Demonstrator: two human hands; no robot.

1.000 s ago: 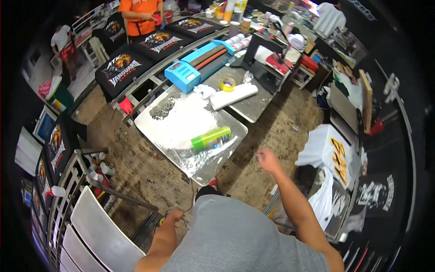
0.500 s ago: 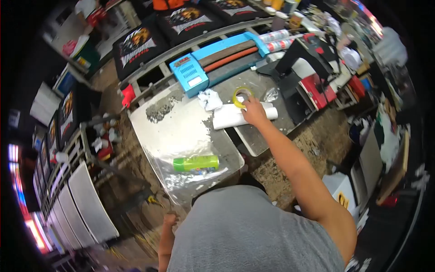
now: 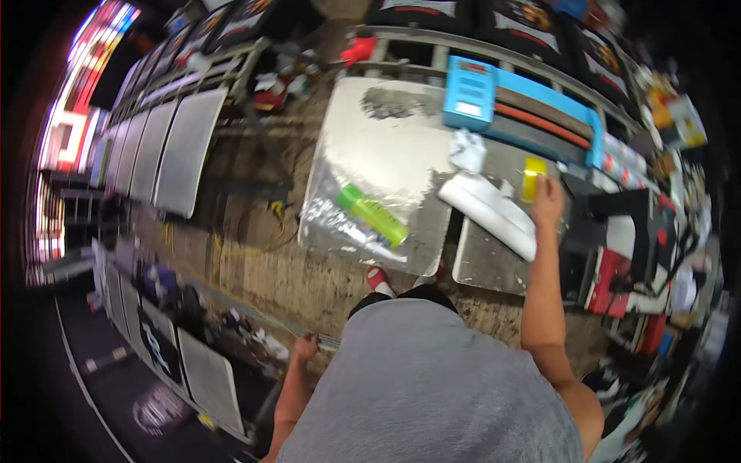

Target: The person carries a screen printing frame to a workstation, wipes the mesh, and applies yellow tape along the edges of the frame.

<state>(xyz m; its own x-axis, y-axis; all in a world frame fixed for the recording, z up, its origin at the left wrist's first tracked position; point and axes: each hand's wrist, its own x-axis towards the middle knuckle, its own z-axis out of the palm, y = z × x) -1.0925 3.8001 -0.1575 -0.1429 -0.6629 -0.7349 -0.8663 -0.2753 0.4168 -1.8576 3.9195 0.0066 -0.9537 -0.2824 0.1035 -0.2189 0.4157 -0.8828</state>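
My right hand [image 3: 549,204] is closed on a roll of yellow tape [image 3: 532,180], which stands on edge above the dark table part. Just left of that hand lies a white roll of sheet material [image 3: 492,216]. Crumpled white paper [image 3: 467,151] rests beyond the roll. A green spray can [image 3: 372,217] lies on its side on clear plastic on the pale tabletop [image 3: 370,147]. My left hand [image 3: 306,346] hangs low at my side, fingers curled, with nothing seen in them.
A blue machine with long bars [image 3: 469,91] sits along the table's far edge. To the right stands a black and red press-like machine [image 3: 614,278]. Racks with pale boards [image 3: 185,154] are at the left. Black printed shirts [image 3: 525,31] lie on boards at the back.
My view has swung left. The tape roll, flat on the table under my right fingers before, is now tipped up on edge in that hand. My left hand still hangs low.
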